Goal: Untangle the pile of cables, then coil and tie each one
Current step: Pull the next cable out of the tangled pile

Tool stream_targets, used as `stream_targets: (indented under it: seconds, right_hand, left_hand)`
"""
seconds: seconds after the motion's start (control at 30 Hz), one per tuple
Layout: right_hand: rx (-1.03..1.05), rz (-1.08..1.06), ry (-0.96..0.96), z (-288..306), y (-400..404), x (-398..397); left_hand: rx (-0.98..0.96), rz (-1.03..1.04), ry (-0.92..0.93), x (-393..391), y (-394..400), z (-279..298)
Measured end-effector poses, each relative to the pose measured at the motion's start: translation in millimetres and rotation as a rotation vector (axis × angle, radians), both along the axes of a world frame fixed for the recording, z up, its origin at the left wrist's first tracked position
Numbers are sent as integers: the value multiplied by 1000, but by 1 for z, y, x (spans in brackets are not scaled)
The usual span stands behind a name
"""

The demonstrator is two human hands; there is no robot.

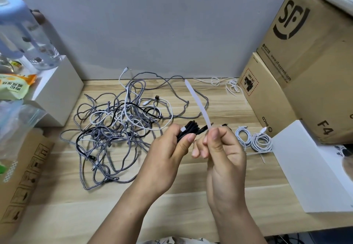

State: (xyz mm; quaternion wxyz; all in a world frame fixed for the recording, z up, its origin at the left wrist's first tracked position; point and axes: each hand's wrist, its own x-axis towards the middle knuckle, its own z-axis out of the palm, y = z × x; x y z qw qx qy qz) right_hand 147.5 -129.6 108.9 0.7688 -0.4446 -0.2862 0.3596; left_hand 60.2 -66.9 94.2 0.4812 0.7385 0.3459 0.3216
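Both hands work a white tie onto a coiled black cable above the wooden surface (191, 215).

The left hand (168, 154) grips the bundled black cable (189, 129), thumb across the coil. The right hand (221, 146) pinches the lower end of the white tie strip (198, 104), which slants up and away. Behind them the tangled pile of cables (122, 121) in grey, white and black lies spread out. Two tied white coils (254, 138) rest just right of the hands, near the cardboard boxes (298, 75); loose white ties (225, 83) lie by the wall.
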Motion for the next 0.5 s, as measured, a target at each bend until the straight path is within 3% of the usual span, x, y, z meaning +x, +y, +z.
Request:
stream_targets:
  seconds: [0.17, 0.5]
  right_hand:
    - [-21, -46, 86, 1, 0, -6]
    - [-9, -29, 59, 18, -8, -3]
  left_hand:
    - [-30, 43, -6, 2, 3, -2]
    - [-21, 110, 87, -1, 9, -7]
